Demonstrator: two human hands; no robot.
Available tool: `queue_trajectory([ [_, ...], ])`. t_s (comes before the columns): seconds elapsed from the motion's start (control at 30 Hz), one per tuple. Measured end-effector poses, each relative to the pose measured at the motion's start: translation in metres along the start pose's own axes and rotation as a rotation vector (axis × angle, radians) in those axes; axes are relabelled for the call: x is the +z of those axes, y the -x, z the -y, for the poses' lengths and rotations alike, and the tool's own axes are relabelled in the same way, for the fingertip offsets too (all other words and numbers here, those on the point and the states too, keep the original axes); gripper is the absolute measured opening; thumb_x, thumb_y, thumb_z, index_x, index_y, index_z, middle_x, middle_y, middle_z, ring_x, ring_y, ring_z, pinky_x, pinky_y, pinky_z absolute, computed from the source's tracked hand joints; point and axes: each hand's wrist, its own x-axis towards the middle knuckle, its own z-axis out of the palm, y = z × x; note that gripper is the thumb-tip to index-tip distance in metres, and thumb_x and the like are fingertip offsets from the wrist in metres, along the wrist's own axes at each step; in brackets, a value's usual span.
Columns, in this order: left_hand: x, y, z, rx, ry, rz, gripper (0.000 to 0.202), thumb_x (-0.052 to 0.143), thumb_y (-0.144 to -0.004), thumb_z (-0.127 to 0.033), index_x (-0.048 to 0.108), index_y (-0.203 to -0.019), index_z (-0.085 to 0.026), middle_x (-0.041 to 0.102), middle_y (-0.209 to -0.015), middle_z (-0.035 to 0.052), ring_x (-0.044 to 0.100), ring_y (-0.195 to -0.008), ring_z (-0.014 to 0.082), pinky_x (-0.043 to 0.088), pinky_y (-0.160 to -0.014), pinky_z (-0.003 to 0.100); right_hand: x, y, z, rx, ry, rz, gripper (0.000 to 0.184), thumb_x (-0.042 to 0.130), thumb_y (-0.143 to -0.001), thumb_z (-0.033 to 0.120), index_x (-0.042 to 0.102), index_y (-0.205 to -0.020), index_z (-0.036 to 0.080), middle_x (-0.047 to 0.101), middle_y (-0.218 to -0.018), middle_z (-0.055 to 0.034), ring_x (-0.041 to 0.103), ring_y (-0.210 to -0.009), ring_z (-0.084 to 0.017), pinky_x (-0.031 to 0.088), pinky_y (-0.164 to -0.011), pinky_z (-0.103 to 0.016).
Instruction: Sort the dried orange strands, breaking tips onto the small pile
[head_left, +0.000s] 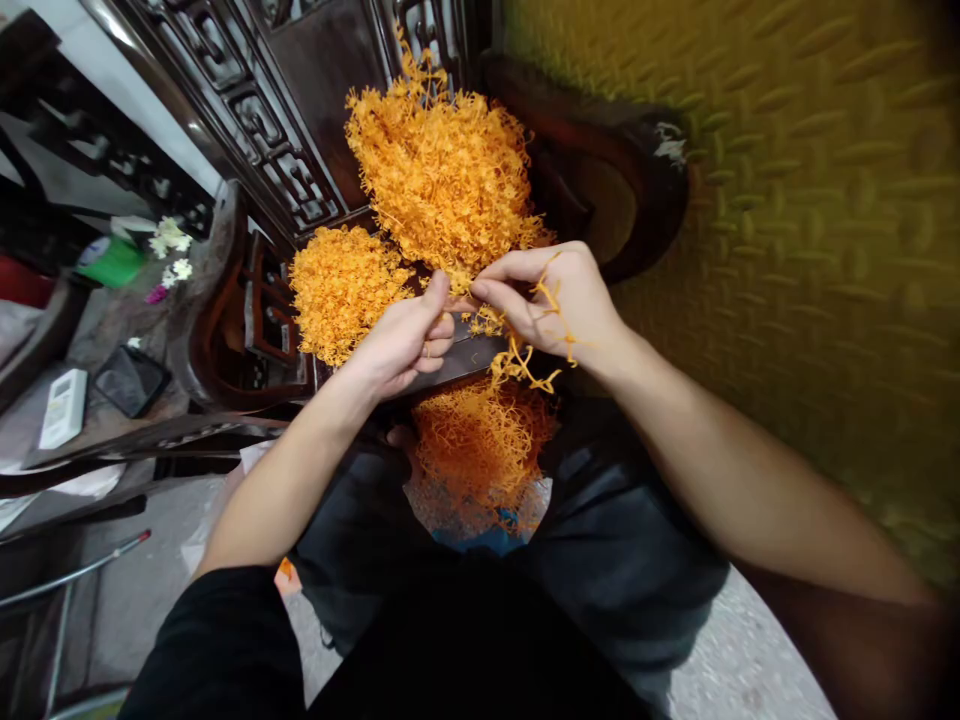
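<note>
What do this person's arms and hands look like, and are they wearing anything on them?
Both hands are bare: no gloves on the left hand or right hand. The forearms are uncovered too. A black sleeve shows on the left upper arm. I can't make out any watch or bracelet.

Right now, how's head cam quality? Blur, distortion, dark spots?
Head view: strong wide-angle warp, the carved wooden chair bending at the edges; yellow wall soft and blurred on the right; hands, left hand and right hand, and the orange strands sharp and evenly lit; lap and bottom corners dark.
</note>
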Motion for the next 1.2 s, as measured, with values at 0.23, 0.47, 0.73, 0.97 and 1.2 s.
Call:
queue_trajectory([
  [0.23, 0.011, -0.004, -0.005, -0.010, 0.072, -0.018, 0.061, 0.060, -0.087, -0.079, 0.060, -0.088, -0.019, 0.031, -0.057, -0.0091, 0.024, -0.042, 0.0040, 0.015, -0.038, 0.020, -0.006, 0.002, -0.006, -0.068, 0.103, 0.103, 0.030, 0.061, -0.098, 0.038, 0.080, -0.090, 0.017, 0.076, -0.083, -0.0071, 0.066, -0.073, -0.018, 0.045, -0.072, -0.032],
  [0.47, -0.008, 0.002, -0.008, 0.000, 0.018, -0.013, 0.042, 0.077, -0.086, -0.052, 0.057, -0.071, -0.018, 0.026, -0.053, -0.0098, 0.020, -0.043, 0.0037, 0.015, -0.042, 0.019, -0.030, -0.004, -0.011, -0.013, 0.268, -0.139, 0.030, 0.056, -0.102, 0.036, 0.077, -0.087, 0.020, 0.075, -0.085, -0.0075, 0.066, -0.077, -0.022, 0.049, -0.076, -0.037],
  [0.73, -0.003, 0.001, 0.027, -0.150, -0.169, 0.043, 0.030, 0.074, -0.089, -0.043, 0.065, -0.080, -0.016, 0.045, -0.051, -0.0051, 0.028, -0.044, 0.0054, 0.020, -0.043, 0.019, -0.053, -0.003, -0.019, 0.051, 0.263, -0.324, 0.029, 0.056, -0.103, 0.034, 0.075, -0.089, 0.018, 0.074, -0.082, -0.0039, 0.062, -0.073, -0.017, 0.045, -0.069, -0.032],
  [0.97, 0.024, -0.049, 0.084, -0.463, -0.029, 0.147, 0.024, 0.066, -0.084, -0.019, 0.064, -0.107, -0.015, 0.050, -0.069, -0.0034, 0.028, -0.046, 0.0034, 0.017, -0.043, 0.015, -0.046, -0.004, -0.015, 0.023, 0.382, -0.123, 0.030, 0.051, -0.106, 0.032, 0.074, -0.096, 0.016, 0.076, -0.094, -0.0069, 0.064, -0.084, -0.018, 0.044, -0.078, -0.030],
  [1.2, 0.053, -0.072, 0.156, -0.454, -0.632, 0.083, 0.024, 0.053, -0.096, -0.026, 0.071, -0.108, -0.015, 0.054, -0.068, 0.0008, 0.050, -0.052, 0.0109, 0.037, -0.048, 0.021, -0.059, 0.002, -0.020, 0.021, 0.376, -0.164, 0.036, 0.049, -0.106, 0.035, 0.075, -0.092, 0.015, 0.070, -0.081, -0.0059, 0.057, -0.071, -0.016, 0.038, -0.070, -0.030],
])
